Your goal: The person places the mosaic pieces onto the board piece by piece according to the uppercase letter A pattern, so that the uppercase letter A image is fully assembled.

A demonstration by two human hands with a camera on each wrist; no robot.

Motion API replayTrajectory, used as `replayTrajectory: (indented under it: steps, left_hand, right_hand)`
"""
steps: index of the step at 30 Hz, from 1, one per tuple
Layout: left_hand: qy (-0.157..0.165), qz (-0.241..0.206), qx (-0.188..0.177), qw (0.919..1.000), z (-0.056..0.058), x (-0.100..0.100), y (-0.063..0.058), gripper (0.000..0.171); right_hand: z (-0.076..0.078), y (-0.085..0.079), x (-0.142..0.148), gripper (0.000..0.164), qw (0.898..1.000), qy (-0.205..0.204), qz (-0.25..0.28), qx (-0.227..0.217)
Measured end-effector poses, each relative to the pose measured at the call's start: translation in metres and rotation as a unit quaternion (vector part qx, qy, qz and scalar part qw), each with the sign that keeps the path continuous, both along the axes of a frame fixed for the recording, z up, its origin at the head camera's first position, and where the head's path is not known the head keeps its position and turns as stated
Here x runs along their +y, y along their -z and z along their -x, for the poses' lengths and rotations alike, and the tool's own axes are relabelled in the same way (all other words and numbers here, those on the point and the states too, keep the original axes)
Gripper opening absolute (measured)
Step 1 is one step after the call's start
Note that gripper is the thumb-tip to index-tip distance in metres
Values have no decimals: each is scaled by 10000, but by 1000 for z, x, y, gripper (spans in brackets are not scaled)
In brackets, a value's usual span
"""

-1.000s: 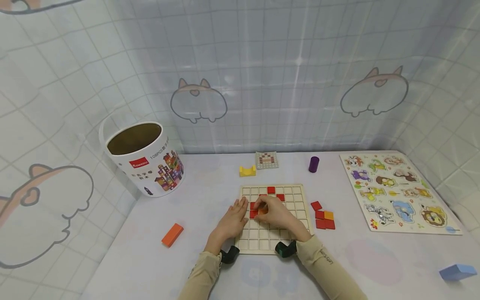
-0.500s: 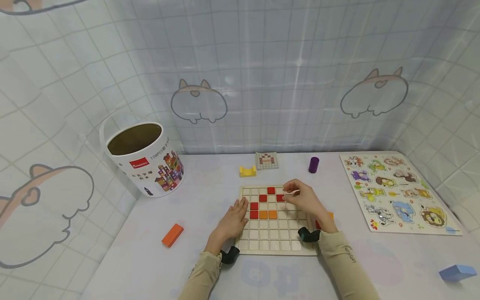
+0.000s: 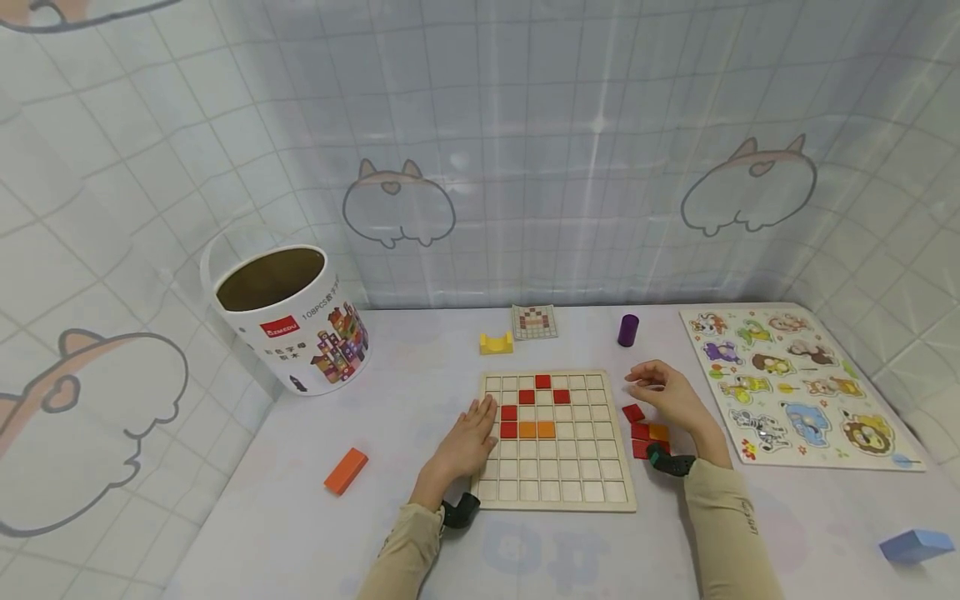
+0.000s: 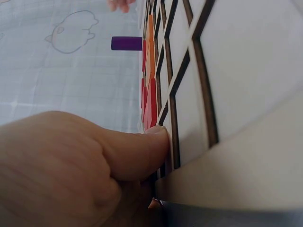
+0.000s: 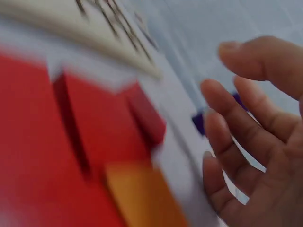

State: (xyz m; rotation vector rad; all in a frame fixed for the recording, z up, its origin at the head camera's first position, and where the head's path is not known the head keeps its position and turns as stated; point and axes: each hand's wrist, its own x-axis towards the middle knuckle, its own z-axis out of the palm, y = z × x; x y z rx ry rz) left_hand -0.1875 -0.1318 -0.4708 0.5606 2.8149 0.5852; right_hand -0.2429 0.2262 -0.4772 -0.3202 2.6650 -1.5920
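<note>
A wooden grid board [image 3: 567, 493] carries several red tiles [image 3: 542, 382] and two orange tiles [image 3: 546, 429] side by side. My left hand [image 3: 465, 439] rests along the board's left edge with fingers extended; in the left wrist view its thumb [image 4: 142, 153] presses on the rim, and the other fingers are mostly hidden. Beyond the board's right side, my right hand [image 3: 667, 397] hovers with loosely bent fingers and holds nothing. Close beneath it lie several loose red tiles [image 3: 633, 413] and one loose orange tile [image 5: 144, 196]; the wrist camera covers part of them.
Behind the board are a yellow notched block [image 3: 496, 343], a small pattern card [image 3: 535, 322] and a purple cylinder [image 3: 628, 331]. An animal puzzle board [image 3: 802, 387] lies right, near a blue block [image 3: 915, 546]. Left are a large bucket [image 3: 300, 325] and an orange block [image 3: 346, 472].
My right hand has let go of an orange tile on the board, then moved right to above the loose tiles. The left hand has stayed at the board's edge.
</note>
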Motion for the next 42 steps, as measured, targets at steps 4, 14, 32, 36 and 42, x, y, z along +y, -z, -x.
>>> replayTrajectory:
  steps: [4,14,32,36,42]
  left_hand:
    - [11,20,10,10000,0,0,1,58]
    - [15,-2,-12,10000,0,-2,1,57]
    - [23,-50,-17,10000,-2,-4,3,57]
    - [9,-36,-22,10000,-2,-3,3,58]
    - [-6,-48,-47,10000,-2,-2,2,58]
  right_hand:
    - [-4,7,17,32,9993,-257,23,-280]
    - [-6,12,27,29,9961,-687,-175,-523]
    - [-4,18,17,30,9974,-609,-303,-249]
    - [-4,20,14,30,9980,-375,-405,-292]
    - [-4,20,12,31,9978,-61,-447,-478]
